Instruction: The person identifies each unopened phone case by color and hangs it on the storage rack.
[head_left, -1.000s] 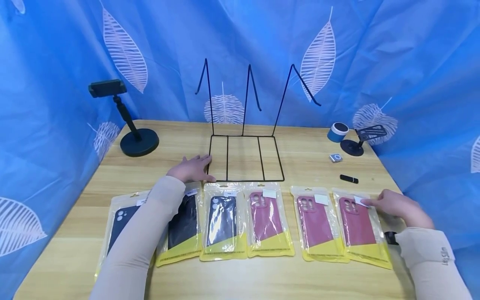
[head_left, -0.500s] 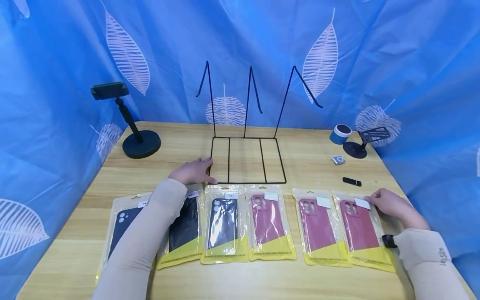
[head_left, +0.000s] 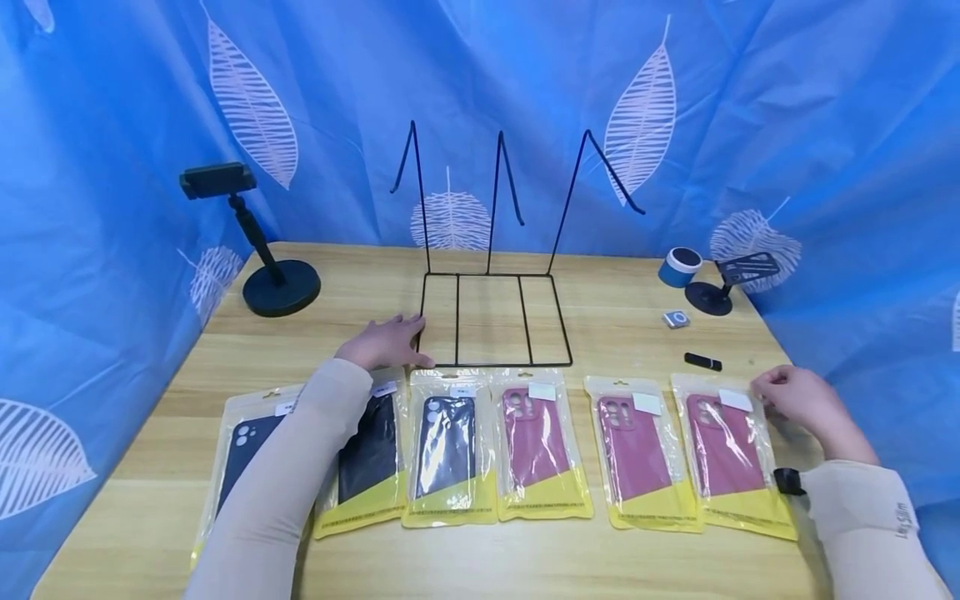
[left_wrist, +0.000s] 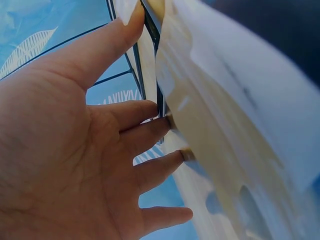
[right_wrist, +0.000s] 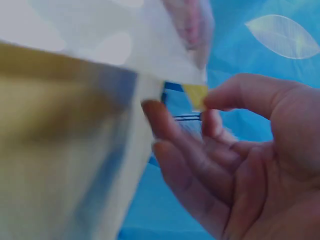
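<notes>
My left hand (head_left: 381, 343) lies with its fingers spread at the front left corner of a black wire rack (head_left: 457, 321). In the left wrist view, the thumb and fingers of that hand reach along the rack's wires beside a clear pouch. My right hand (head_left: 806, 407) pinches the upper right edge of the rightmost pouch, a bagged pink phone case (head_left: 723, 458). In the right wrist view, thumb and finger meet at a yellowish corner (right_wrist: 196, 95) of it. To its left lie two more bagged pink phone cases (head_left: 636, 458) (head_left: 536, 446).
Bagged dark phone cases (head_left: 446, 446) fill the row's left part, one partly under the left sleeve. A phone stand (head_left: 277, 287) is at the back left. Toward the right are a blue-white cylinder (head_left: 681, 267), a small stand (head_left: 708, 297), a square gadget (head_left: 676, 319) and a black stick (head_left: 702, 362).
The rightmost pouch has shifted slightly right and up with my right hand, widening its gap from the neighbouring pouch. My left hand has stayed at the rack's corner.
</notes>
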